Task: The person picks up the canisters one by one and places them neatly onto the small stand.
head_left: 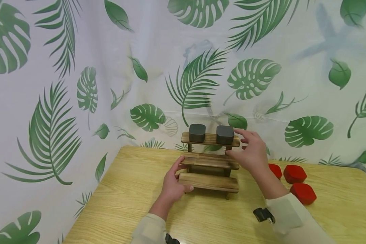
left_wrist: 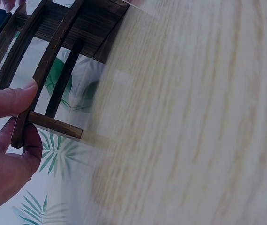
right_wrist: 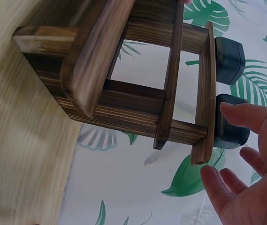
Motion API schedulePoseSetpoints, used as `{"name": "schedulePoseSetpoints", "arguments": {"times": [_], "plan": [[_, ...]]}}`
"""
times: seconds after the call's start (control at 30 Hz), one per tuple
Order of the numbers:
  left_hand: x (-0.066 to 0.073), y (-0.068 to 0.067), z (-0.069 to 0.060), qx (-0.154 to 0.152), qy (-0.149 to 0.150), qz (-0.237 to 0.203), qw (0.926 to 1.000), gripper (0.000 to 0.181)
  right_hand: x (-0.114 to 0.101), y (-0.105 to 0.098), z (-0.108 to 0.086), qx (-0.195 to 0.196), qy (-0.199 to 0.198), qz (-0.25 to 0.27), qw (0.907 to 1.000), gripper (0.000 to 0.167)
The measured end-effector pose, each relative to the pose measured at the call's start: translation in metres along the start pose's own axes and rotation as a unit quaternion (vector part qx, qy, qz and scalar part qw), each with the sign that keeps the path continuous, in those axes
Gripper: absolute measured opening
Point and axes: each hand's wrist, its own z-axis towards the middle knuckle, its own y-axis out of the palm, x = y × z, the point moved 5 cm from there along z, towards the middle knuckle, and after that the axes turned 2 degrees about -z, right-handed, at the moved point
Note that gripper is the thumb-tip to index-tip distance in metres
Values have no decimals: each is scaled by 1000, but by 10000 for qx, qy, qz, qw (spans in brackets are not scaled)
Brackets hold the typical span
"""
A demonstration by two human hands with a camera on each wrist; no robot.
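Two dark grey, rounded square boxes (head_left: 197, 133) were set on top of a brown wooden stand (head_left: 210, 160). Its bottom step (head_left: 208, 182) was gripped by the left hand (head_left: 172, 183); one box (head_left: 225, 136) was reached by the wide-spread right hand (head_left: 251, 151) and, it seemed, best nudged gently.

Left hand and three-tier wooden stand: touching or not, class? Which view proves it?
Touching. In the left wrist view, the left hand grips the three-tier wooden stand, thumb and fingers round one plank.

Wd shelf (head_left: 210, 162), smooth dk boxes (head_left: 225, 135)
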Motion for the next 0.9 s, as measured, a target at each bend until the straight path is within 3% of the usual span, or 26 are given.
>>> {"name": "schedulePoseSetpoints", "arguments": {"times": [0.9], "plan": [[-4, 1, 0, 23, -108, -120, 9999, 109, 19, -18, -24, 126, -95, -231, 9996, 64]]}}
